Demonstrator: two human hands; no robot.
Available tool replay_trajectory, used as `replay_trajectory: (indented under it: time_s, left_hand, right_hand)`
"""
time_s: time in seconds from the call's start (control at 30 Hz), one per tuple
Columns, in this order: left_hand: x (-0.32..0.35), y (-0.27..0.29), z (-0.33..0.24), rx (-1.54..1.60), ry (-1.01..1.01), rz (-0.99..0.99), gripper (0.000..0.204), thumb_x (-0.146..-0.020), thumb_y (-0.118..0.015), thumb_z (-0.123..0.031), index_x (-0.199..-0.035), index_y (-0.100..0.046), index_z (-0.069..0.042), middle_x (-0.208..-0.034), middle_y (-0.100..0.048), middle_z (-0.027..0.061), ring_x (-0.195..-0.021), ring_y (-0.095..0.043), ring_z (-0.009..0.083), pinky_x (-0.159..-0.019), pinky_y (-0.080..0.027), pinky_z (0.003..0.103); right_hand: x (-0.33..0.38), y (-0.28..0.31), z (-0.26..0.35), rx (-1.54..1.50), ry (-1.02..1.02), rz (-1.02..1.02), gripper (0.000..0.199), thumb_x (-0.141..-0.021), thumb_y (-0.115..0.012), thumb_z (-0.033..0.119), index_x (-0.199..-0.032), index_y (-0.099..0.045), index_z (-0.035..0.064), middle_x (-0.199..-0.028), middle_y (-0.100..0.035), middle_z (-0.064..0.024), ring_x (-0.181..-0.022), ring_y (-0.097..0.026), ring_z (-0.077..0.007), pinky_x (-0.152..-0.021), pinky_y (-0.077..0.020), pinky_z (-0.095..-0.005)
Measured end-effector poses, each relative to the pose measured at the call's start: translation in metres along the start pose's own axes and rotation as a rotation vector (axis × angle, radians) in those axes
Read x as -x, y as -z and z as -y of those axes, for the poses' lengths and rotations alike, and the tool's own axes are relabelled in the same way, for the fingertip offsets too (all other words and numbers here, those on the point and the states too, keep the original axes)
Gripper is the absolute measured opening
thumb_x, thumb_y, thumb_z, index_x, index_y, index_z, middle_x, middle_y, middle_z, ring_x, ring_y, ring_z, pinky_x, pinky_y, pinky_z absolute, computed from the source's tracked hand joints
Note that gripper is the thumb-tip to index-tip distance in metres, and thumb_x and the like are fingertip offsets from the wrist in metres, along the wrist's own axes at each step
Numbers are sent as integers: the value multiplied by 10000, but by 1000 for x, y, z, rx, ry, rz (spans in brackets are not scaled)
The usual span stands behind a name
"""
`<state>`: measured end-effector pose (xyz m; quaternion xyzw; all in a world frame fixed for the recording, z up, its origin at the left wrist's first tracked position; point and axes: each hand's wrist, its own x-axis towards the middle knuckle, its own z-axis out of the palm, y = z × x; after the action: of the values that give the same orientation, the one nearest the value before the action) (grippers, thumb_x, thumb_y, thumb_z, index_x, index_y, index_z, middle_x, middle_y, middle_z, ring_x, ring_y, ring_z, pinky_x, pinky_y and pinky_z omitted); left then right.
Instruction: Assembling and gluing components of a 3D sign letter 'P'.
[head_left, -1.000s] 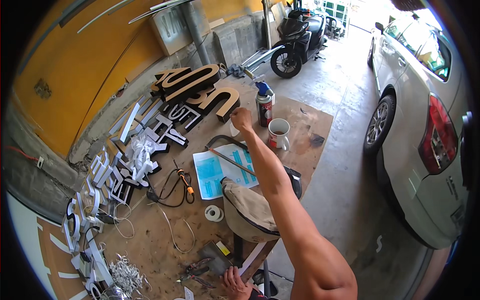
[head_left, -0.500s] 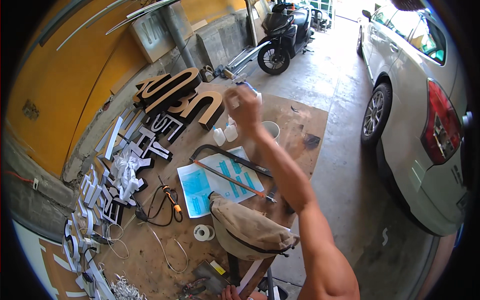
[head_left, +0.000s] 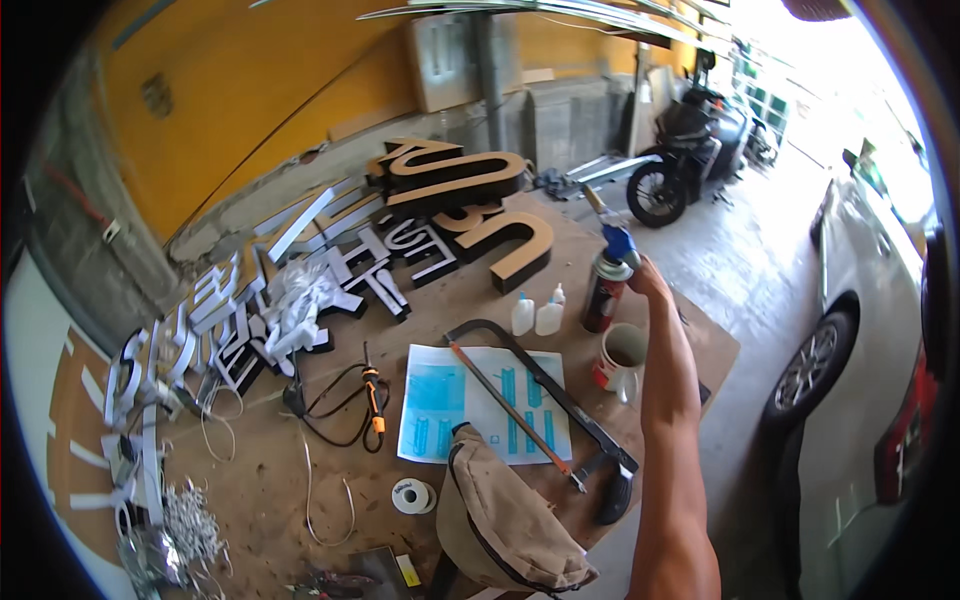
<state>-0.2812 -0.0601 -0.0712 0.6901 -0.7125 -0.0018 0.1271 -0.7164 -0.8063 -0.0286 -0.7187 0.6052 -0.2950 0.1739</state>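
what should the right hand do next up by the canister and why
Probably lift the canister straight up before drawing it back: the right hand is at its blue head, though the exact grip is hard to see, and the mug stands close by on the near side, beside the forearm, where a low pull might knock it.
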Motion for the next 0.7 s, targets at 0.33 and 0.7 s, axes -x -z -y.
replay_trajectory:
  time_s: [0.33,0.7]
  left_hand:
    - [1,12,-6,129,79,178,716,-752,-725,-244,-1429,-529,-116,-1473,-472,55,-1376,-426,284,-1124,-331,560]
    - [-2,19,-6,140,24,74,843,-775,-705,-308,-1512,-400,-37,-1565,-378,137,-1453,-340,308,-1144,-305,547]
  right_hand:
    - [96,52,-70,243,-108,-451,524,-821,-774,416,-1075,-698,-36,-1000,-719,-262,-929,-685,-434,-837,-525,-466]
    - [481,62,101,-831,-168,-283,380,-983,-603,218,-1264,-603,-39,-1295,-599,-190,-1126,-614,-286,-1010,-496,-434]
